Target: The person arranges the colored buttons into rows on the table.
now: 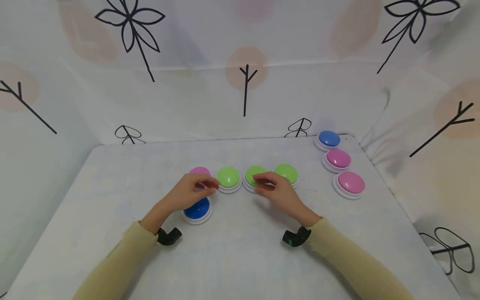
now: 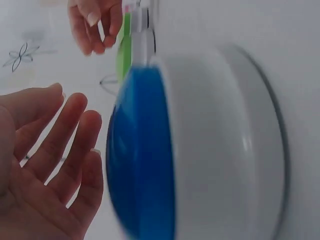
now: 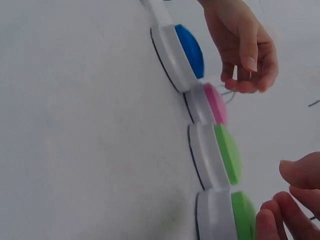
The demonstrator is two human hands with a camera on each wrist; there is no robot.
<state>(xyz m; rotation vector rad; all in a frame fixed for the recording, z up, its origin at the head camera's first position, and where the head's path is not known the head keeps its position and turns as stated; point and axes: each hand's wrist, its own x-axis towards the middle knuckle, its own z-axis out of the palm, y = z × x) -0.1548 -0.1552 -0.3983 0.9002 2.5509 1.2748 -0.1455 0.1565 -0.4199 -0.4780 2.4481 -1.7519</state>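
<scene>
Over the table, my left hand (image 1: 193,189) hovers with loosely bent fingers and nothing in them. Beneath it a blue push button (image 1: 196,209) on a white base and a pink button (image 1: 200,171) are partly covered. In the left wrist view the blue dome (image 2: 142,155) stands beside the fingers, with a gap between. My right hand (image 1: 279,191), also holding nothing, is above the middle green button (image 1: 253,174), its fingertips overlapping that dome. One green button (image 1: 228,178) sits to its left, another green button (image 1: 286,172) to its right.
At the table's right side, a blue button (image 1: 329,138) and two pink buttons, one farther (image 1: 338,158) and one nearer (image 1: 351,182), form a column. A patterned cloth wall (image 1: 202,104) rises behind the table. Black wrist mounts (image 1: 169,236) sit at both sleeves.
</scene>
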